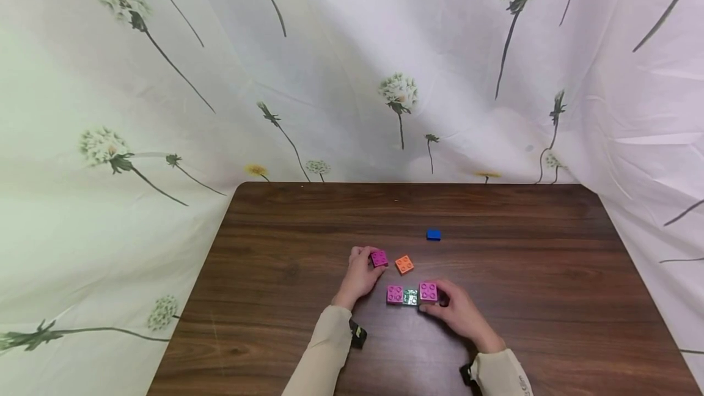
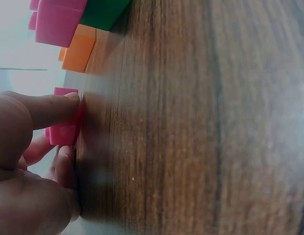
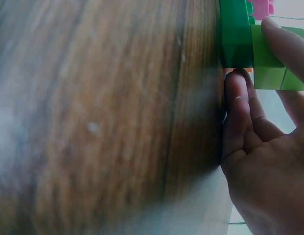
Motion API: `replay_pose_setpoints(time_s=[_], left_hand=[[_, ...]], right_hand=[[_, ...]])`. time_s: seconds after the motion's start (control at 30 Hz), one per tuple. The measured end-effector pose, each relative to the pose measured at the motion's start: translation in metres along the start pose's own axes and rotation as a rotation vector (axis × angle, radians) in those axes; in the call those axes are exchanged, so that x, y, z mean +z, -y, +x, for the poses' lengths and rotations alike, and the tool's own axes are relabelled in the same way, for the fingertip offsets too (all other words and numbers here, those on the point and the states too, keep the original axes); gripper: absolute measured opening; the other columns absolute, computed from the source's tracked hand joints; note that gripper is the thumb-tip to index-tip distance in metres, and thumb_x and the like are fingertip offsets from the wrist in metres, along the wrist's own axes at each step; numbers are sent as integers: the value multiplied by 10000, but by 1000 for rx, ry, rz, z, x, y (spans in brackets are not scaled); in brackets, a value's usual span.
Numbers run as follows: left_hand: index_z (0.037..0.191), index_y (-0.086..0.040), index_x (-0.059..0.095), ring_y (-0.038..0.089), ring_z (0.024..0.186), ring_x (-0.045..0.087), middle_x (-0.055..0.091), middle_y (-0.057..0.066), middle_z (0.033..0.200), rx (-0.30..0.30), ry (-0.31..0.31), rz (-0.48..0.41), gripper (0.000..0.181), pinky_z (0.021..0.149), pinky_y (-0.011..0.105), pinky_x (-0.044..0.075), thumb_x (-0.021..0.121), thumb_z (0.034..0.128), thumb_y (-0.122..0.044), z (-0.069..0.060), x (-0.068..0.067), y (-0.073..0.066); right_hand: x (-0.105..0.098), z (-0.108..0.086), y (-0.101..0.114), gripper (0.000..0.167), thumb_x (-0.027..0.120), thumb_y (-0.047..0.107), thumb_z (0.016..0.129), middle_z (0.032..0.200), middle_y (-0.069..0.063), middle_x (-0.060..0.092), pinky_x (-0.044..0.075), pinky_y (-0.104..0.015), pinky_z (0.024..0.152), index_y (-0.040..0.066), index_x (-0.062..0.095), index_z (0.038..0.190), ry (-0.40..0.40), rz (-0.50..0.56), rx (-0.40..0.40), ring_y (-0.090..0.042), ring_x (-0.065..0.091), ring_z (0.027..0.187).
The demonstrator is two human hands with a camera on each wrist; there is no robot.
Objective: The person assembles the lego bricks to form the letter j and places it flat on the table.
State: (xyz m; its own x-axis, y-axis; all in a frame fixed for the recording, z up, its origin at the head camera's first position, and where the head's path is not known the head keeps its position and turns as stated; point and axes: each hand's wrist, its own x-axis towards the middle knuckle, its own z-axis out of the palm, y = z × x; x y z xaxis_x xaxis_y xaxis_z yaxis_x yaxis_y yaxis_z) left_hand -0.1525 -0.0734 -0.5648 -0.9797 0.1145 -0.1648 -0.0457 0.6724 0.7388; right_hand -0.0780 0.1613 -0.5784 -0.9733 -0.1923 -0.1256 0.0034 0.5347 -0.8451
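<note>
My left hand pinches a magenta toy brick low at the tabletop; in the left wrist view thumb and fingers lie on opposite sides of this brick. An orange brick lies just to its right. Nearer the front stands a brick build: a dark green base with a pink brick on its left end and a taller stack topped by another pink brick on its right. My right hand grips that stack, its thumb against light green bricks above the dark green one.
A small blue brick lies farther back on the dark wooden table. Behind the table's far edge hangs a pale cloth printed with dandelions.
</note>
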Motion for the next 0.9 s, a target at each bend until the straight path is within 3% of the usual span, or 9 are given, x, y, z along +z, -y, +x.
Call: replay_pose_setpoints(time_s=[0.3,0.5,0.9], left_hand=[[1233,-76,561,210,1025,501,457,110,1147,-17,6,-21,352,899,405,473,666,907,-159,1,-1,1],[1236,-84,553,204,988,507,462,113,1134,3,15,-38,350,850,385,473,658,915,-173,2,-3,4],[1218,-69,550,197,923,528,501,128,1075,4,-8,-142,363,792,336,483,684,890,-147,1,-5,7]], right_hand=[[0,0,0,393,816,247,753,988,84,625,450,-263,808,220,659,1112,-9,-9,-7,-106,558,920],[0,0,1,389,813,240,760,981,74,621,447,-246,785,207,657,1115,-1,-2,-1,-103,547,901],[0,0,2,393,811,248,763,1016,64,633,455,-268,815,210,656,1123,1,-4,18,-113,556,937]])
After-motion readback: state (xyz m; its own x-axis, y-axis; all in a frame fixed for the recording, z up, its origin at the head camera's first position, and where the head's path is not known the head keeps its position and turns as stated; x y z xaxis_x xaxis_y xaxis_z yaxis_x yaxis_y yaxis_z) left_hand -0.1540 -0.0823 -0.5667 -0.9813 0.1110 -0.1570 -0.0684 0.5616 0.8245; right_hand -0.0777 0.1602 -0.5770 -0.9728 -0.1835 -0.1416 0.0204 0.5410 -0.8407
